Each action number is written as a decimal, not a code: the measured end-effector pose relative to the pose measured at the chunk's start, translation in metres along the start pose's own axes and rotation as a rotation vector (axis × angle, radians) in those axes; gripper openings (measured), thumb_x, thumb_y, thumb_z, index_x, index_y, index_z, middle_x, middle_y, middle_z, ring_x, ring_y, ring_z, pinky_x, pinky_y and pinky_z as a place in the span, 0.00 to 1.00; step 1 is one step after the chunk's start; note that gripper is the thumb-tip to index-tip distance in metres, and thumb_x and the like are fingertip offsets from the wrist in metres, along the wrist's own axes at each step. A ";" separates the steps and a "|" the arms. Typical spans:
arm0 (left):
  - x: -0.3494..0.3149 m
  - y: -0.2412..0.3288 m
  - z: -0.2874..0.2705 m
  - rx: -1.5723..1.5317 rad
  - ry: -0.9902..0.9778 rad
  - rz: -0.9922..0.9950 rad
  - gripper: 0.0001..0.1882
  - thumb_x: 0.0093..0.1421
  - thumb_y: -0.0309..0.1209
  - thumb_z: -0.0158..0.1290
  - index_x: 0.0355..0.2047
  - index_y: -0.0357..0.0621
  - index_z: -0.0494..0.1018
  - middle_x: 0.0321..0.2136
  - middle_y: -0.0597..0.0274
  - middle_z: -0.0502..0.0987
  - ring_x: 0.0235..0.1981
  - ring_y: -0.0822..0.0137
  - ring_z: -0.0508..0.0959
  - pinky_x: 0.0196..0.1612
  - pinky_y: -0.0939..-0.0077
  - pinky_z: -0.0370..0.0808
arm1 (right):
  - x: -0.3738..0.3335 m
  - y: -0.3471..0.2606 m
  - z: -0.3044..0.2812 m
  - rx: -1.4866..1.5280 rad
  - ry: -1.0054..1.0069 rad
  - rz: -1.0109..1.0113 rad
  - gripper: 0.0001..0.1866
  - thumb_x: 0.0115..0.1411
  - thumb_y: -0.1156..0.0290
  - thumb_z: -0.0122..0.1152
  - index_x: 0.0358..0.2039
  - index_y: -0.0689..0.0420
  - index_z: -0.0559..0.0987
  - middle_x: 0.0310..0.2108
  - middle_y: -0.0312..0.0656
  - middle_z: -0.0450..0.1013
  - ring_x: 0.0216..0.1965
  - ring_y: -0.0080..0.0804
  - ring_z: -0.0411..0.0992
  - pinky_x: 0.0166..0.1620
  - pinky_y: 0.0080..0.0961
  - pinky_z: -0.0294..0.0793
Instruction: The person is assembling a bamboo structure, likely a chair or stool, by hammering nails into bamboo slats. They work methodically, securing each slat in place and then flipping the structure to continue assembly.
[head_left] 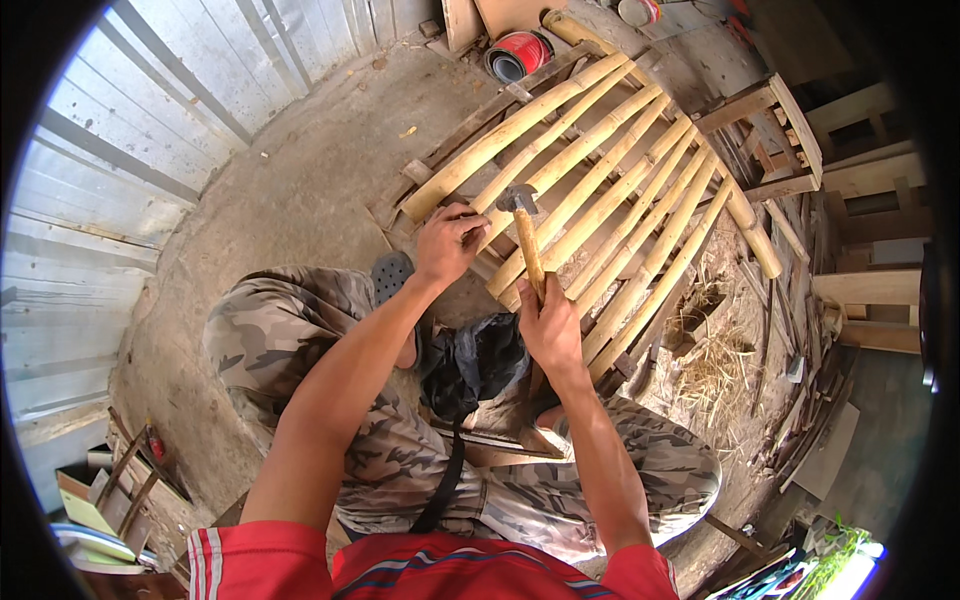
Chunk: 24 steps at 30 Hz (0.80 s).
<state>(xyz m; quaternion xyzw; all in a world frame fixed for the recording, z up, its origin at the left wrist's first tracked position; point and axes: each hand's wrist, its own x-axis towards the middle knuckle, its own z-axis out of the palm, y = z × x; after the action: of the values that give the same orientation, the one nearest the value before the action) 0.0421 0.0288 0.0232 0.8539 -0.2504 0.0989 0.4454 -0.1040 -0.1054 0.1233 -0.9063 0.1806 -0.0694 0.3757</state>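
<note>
My right hand [552, 325] is wrapped round the wooden handle of a hammer [528, 240]. Its dark metal head is over the near ends of the bamboo slats [590, 222], which lie side by side with gaps between them. My left hand [448, 246] rests at the near end of one slat, just left of the hammer head. Its thumb and fingers are pinched together; whatever is between them is too small to make out. A bamboo crosspiece [748, 225] runs beneath the slats' far ends.
A black bag [470, 362] sits between my camouflage-clad legs. Behind the slats lies a red can [519, 56]. To the right are a wooden frame [800, 130], dry straw [722, 365] and scrap sticks. Corrugated metal sheeting [130, 150] walls the left side.
</note>
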 end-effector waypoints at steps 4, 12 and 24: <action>0.000 0.003 0.002 0.015 0.005 0.003 0.07 0.58 0.31 0.63 0.36 0.46 0.84 0.37 0.63 0.81 0.39 0.58 0.79 0.43 0.65 0.76 | -0.002 0.008 0.004 -0.011 -0.010 0.000 0.14 0.68 0.65 0.57 0.34 0.64 0.70 0.20 0.63 0.73 0.24 0.65 0.75 0.22 0.49 0.70; -0.001 -0.004 0.002 -0.009 0.016 0.034 0.07 0.58 0.31 0.63 0.36 0.45 0.84 0.37 0.63 0.81 0.38 0.58 0.80 0.43 0.65 0.76 | -0.002 -0.004 0.006 0.013 0.037 -0.040 0.13 0.67 0.66 0.57 0.35 0.65 0.69 0.21 0.63 0.73 0.26 0.65 0.75 0.24 0.50 0.72; 0.000 0.000 -0.001 -0.007 -0.025 0.040 0.07 0.59 0.28 0.61 0.38 0.44 0.83 0.37 0.61 0.81 0.39 0.58 0.80 0.43 0.67 0.76 | 0.002 0.011 0.002 -0.055 -0.032 0.045 0.15 0.67 0.63 0.57 0.36 0.64 0.70 0.22 0.64 0.74 0.27 0.66 0.76 0.26 0.51 0.73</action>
<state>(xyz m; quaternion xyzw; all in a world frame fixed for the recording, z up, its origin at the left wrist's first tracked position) 0.0420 0.0299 0.0233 0.8483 -0.2733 0.0963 0.4432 -0.1048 -0.1122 0.1144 -0.9130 0.1970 -0.0414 0.3549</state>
